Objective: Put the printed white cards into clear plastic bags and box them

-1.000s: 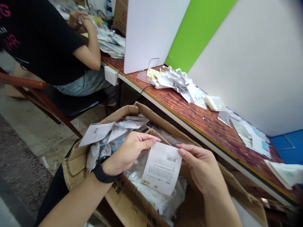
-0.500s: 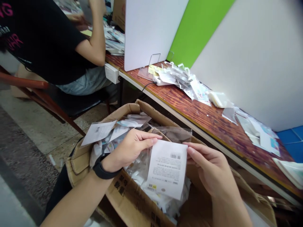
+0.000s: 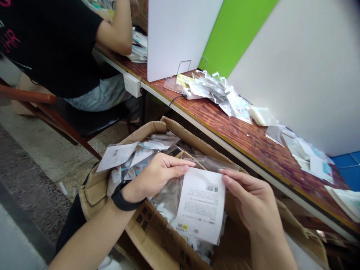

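Observation:
Both my hands hold a clear plastic bag up over an open cardboard box. A white printed paper sheet with a barcode lies flat against the bag. My left hand, with a black wristband, pinches the bag's upper left part. My right hand grips the right edge between thumb and fingers. Below them, the box is full of loose plastic packets and white papers, partly hidden by my hands.
A co-worker in a black T-shirt sits on a wooden chair at upper left. Along the right runs a wood-grain table with a heap of plastic packets, a white divider and a wall socket.
The bag and paper have risen slightly and turned more level in my hands. The co-worker's arm has moved up and away from the papers, and my view has shifted slightly.

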